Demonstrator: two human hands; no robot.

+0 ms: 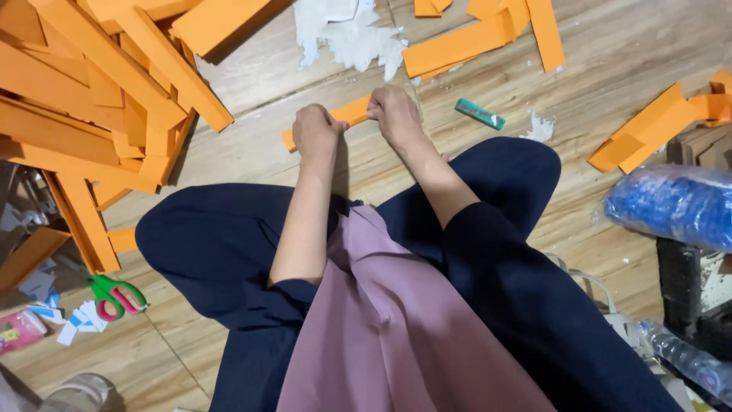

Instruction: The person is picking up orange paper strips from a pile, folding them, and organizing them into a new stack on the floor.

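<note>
Orange paper strip (347, 116) lies on wooden floor (305, 69) ahead of your knees. Left hand (316, 130) and right hand (393, 111) both pinch it, apart. Likely light, thin, bendable, creases easily; hold near ends, gentle tension.

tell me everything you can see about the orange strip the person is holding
The orange strip is a flat, narrow piece of what looks like card or thick paper, plain orange with no visible marks. It lies slanted just above the wooden floor, its left end lower and its right end higher. The left hand grips it near the lower end and the right hand pinches the upper end, so only the middle and the left tip show. Whether it touches the floor cannot be told.
</note>
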